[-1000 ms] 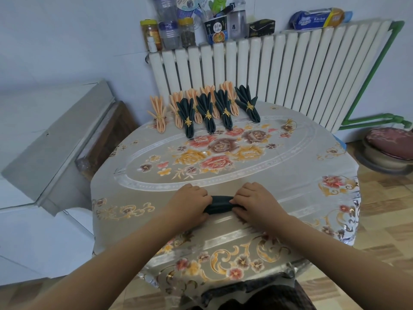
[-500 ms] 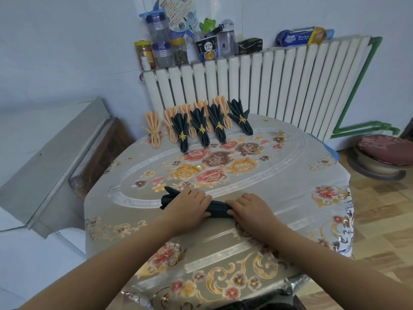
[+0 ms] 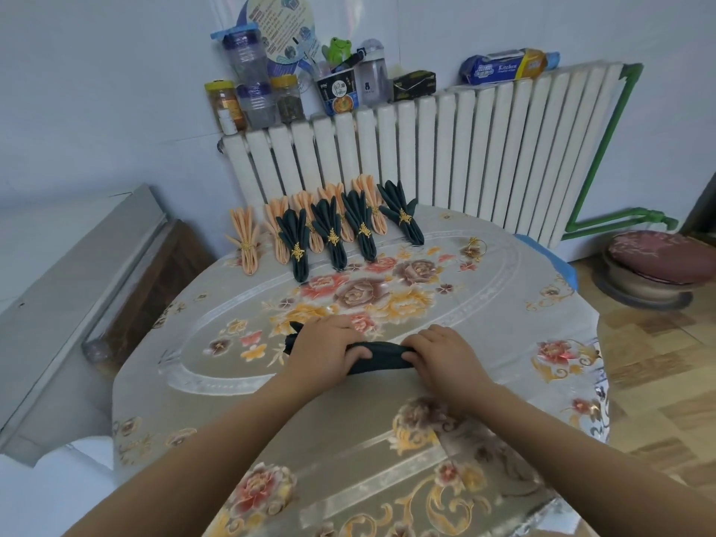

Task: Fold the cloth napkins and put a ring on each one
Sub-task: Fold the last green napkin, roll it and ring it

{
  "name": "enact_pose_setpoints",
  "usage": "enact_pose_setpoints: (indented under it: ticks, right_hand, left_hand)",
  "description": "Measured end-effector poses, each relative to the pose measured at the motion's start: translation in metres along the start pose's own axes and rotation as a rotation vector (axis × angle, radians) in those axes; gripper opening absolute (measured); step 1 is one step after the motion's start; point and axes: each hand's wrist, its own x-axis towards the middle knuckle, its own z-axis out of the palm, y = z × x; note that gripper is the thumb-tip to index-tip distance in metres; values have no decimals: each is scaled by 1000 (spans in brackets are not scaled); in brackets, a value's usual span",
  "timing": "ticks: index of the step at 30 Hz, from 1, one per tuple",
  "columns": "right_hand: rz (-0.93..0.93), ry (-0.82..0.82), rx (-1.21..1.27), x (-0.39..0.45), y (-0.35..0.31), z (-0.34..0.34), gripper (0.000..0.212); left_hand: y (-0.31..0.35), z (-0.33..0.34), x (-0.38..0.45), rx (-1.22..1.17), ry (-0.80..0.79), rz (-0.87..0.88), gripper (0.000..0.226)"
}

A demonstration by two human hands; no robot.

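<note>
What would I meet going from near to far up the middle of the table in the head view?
Hands gripping the dark green napkin → flower print on the tablecloth → row of ringed napkins → radiator.

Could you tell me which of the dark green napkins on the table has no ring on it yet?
The dark green napkin gripped by both hands near the table's front; the four at the back each carry a gold ring.

The left hand (image 3: 327, 348) and right hand (image 3: 445, 352) cover both ends of the dark green folded cloth napkin (image 3: 381, 360), so only its middle and a left tip show. Peach pleated napkins (image 3: 300, 205) sit half hidden behind the dark green ringed napkins (image 3: 296, 242). Both forearms run off the bottom edge. Labels on the radiator-top plastic jars (image 3: 252, 98) are too small to read.
</note>
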Motion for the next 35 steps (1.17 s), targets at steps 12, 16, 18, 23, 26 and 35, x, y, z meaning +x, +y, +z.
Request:
enact_pose_setpoints:
  ticks: [12, 16, 18, 23, 26, 35]
  right_hand:
    - [270, 41, 72, 45, 83, -7, 19]
    - [582, 174, 215, 70, 117, 2, 27]
    - [790, 193, 277, 78, 130, 7, 34]
    - [1018, 186, 153, 108, 175, 24, 56]
    - [1017, 133, -16, 126, 190, 32, 62]
    - [970, -35, -313, 144, 215, 47, 52]
  left_hand:
    - [18, 9, 104, 139, -34, -144, 28]
    - [3, 15, 138, 206, -13, -189, 30]
    - [-4, 17, 143, 231, -6, -220, 32]
    - [-23, 29, 165, 257, 79, -247, 33]
    - [-31, 38, 174, 227, 113, -267, 31]
    - [-40, 71, 182, 125, 228, -224, 18]
